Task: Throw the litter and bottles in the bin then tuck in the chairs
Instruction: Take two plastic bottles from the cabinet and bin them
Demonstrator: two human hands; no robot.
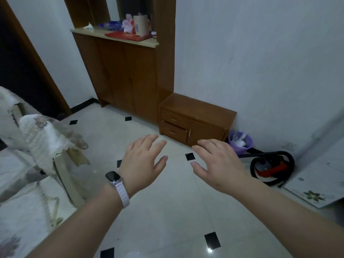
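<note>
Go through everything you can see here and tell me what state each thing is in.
left hand: open, holding nothing
right hand: open, holding nothing
purple bin: upright, litter inside
lower drawer: slightly pulled out
upper drawer: closed
tall cabinet doors: closed
vacuum cleaner: on floor, hose looped

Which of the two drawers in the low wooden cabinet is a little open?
The lower drawer: its front stands out of the frame, while the upper drawer sits flush.

Two hands (143, 164) (219, 164), one bin (239, 148).
</note>
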